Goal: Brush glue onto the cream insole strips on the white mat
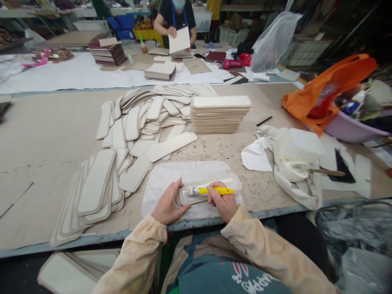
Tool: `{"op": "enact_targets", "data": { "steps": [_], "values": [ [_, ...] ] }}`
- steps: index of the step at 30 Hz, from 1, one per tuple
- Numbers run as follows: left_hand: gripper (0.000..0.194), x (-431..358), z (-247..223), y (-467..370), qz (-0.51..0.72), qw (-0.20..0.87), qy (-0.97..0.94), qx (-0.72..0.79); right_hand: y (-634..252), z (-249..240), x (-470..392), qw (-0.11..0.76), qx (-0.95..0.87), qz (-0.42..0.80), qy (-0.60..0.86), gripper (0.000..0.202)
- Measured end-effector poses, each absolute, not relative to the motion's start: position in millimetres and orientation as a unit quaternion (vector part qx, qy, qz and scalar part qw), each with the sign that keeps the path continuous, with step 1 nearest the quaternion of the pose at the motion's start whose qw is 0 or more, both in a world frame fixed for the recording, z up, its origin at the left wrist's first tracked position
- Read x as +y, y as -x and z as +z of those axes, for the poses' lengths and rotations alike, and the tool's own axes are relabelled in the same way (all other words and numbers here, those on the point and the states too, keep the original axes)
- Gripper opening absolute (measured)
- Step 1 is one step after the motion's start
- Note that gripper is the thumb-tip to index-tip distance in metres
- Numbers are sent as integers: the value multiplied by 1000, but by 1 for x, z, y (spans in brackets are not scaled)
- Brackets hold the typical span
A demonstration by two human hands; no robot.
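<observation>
My right hand [223, 200] grips a yellow-handled paintbrush [216, 190], its bristles down on a long rounded panel [211, 196]. Part of the panel's top looks wet and glossy. At the panel's left end rests my left hand [169, 201], thumb and fingers spread apart around that end. Beneath the panel lies a pale sheet [161, 176] with rounded corners. Loose cream panels [96, 183] of a similar shape lie heaped to the left and beyond. Behind the sheet stands a neat stack of panels [219, 116].
To the right are a white container [301, 145] in cloth, a wooden stick [327, 172], a purple basin [355, 126] and an orange bag [330, 90]. Across the table a person [174, 24] holds a cream board [179, 40]. The table edge [211, 221] runs close to my body.
</observation>
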State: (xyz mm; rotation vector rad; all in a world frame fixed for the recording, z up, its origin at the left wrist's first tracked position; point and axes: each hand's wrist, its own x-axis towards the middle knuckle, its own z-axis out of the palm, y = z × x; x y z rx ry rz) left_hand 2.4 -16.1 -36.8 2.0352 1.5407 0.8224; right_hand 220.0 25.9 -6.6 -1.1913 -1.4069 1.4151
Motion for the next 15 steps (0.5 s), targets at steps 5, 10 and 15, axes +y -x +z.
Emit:
{"op": "enact_targets", "data": {
  "steps": [5, 10, 15],
  "values": [
    [96, -16, -37, -3, 303, 226, -738, 559, -204, -16, 26, 379, -577, 559, 459, 23],
    [93, -16, -38, -2, 295, 225, -740, 562, -219, -18, 28, 376, -596, 509, 494, 24],
    [90, -16, -40, 0, 281, 217, -744, 566, -257, -12, 35, 400, -588, 467, 526, 25]
  ]
}}
